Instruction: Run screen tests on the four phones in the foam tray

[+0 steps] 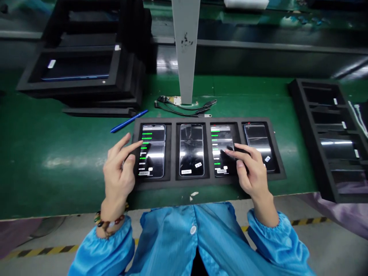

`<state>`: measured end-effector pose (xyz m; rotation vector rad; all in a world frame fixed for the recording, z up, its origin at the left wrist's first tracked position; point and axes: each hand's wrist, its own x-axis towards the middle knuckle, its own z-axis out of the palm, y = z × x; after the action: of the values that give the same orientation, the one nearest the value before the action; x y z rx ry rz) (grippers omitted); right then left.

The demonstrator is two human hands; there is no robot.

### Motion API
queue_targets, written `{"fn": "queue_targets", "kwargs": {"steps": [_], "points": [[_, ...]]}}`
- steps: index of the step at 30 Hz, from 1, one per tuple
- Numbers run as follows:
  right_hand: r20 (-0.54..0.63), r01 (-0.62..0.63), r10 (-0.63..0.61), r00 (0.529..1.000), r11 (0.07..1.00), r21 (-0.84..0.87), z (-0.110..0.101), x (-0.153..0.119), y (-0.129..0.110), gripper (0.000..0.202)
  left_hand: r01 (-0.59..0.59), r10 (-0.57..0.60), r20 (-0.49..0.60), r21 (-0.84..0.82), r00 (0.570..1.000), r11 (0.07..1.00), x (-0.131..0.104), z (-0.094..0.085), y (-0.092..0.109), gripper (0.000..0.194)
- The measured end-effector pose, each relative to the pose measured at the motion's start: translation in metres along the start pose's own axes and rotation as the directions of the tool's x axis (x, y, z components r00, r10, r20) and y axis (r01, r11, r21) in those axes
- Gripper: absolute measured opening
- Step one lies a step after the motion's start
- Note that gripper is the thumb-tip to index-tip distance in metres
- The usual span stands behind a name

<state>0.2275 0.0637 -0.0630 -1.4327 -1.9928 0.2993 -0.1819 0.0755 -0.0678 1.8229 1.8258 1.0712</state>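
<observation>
A black foam tray (173, 153) with four compartments lies near the table's front edge, one phone in each. My left hand (119, 168) is open, its index fingertip at the left edge of the leftmost phone (152, 153), whose screen shows green and white lines. Over the third phone (220, 145), lit with a similar list, my right hand (253, 166) is open with its fingertips at the screen's right side. The second phone (191, 147) has a dark screen and small white labels. A fourth phone (255, 138), also dark, lies just beyond my right hand.
Stacked black trays (120, 73) holding phones stand at the back left. A blue pen (129, 121) and black cables (186, 111) lie behind the tray. A grey post (186, 50) rises at the back centre. Another black tray (319, 153) with several phones is at the right.
</observation>
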Motion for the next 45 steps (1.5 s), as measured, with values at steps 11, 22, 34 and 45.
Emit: {"fn": "queue_targets", "kwargs": {"steps": [11,22,34,45], "points": [[0.009,0.076,-0.076,0.997,0.997,-0.003,0.002,-0.002,0.005,0.035,-0.087,0.103,-0.061,0.223,0.993,0.971,-0.011,-0.006,0.005,0.042],[-0.052,-0.003,0.004,0.999,1.0,0.022,0.004,-0.005,0.003,0.034,-0.192,0.172,0.115,0.19,0.978,0.963,-0.013,-0.016,0.004,0.046],[-0.064,-0.032,0.033,0.997,0.999,0.013,0.003,-0.005,0.001,0.035,-0.185,0.166,0.107,0.202,0.98,0.962,-0.016,-0.027,0.003,0.045],[-0.073,-0.043,0.045,0.996,0.998,0.035,0.004,-0.005,0.002,0.034,-0.22,0.192,0.153,0.196,0.969,0.955,-0.027,-0.033,-0.008,0.045]]}}
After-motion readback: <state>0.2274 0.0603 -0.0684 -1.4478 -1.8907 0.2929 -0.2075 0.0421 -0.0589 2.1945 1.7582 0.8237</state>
